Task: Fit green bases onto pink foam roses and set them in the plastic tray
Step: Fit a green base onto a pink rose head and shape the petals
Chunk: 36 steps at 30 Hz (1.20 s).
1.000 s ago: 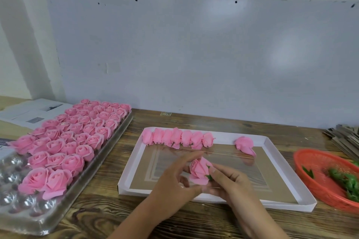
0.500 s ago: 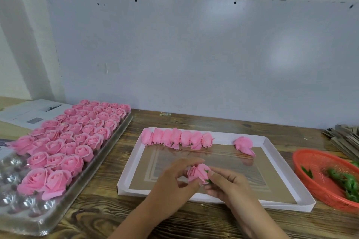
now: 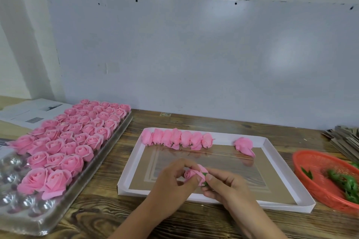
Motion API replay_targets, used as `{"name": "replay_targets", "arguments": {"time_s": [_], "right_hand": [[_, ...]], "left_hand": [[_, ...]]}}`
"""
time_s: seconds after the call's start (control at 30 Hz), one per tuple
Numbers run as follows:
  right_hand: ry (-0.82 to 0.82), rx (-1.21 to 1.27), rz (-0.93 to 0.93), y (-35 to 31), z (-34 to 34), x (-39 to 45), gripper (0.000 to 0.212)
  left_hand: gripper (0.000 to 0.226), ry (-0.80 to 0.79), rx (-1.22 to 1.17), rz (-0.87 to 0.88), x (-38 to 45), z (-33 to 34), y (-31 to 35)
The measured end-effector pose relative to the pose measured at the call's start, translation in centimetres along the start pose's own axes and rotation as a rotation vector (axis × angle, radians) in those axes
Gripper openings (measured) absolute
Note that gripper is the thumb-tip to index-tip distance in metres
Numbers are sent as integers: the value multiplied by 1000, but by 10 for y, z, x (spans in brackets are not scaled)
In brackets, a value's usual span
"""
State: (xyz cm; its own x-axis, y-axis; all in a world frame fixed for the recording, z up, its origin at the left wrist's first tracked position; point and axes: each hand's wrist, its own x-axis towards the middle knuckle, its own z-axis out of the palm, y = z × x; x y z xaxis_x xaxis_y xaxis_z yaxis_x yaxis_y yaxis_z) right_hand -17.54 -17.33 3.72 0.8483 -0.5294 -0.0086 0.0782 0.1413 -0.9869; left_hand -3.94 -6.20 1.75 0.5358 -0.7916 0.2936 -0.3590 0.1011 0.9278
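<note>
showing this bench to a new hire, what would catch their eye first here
First the big block of pink foam roses packed in the clear plastic tray on the left. Then, at bottom centre, the left hand and right hand together holding one rose with a green base, over the white cardboard tray. A row of roses lines its far edge, and an orange basket sits at right.

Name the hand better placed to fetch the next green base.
Right. The right hand is nearer the red basket holding the green bases; the left hand grips the rose, farther away.
</note>
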Motion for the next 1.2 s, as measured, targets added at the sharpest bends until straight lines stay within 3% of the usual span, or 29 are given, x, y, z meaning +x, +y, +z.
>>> {"name": "replay_targets", "arguments": {"time_s": [0.27, 0.43, 0.6, 0.7, 0.87, 0.97, 1.1, 1.2], "right_hand": [[45, 69, -24, 4, 0, 3, 28], [-55, -134, -115, 2, -1, 1, 36], [-101, -82, -30, 0, 2, -3, 35], [-135, -177, -17, -1, 6, -5, 32], [-154, -260, -58, -4, 9, -7, 26], [-286, -237, -28, -10, 5, -10, 28], [-406, -33, 122, -12, -3, -11, 25], [-425, 185, 220, -8, -5, -10, 56]], "left_hand": [[29, 2, -25, 43, -1, 1, 2], [58, 44, 68, 76, 0, 0, 4], [80, -52, 84, 91, -1, -3, 4], [66, -140, -5, -24, -3, -4, 8], [15, -273, -42, -142, -4, -1, 17], [60, -336, -149, -92, -5, -4, 25], [61, -396, -130, -112, -7, -12, 19], [67, -435, -219, -156, -9, -14, 26]]}}
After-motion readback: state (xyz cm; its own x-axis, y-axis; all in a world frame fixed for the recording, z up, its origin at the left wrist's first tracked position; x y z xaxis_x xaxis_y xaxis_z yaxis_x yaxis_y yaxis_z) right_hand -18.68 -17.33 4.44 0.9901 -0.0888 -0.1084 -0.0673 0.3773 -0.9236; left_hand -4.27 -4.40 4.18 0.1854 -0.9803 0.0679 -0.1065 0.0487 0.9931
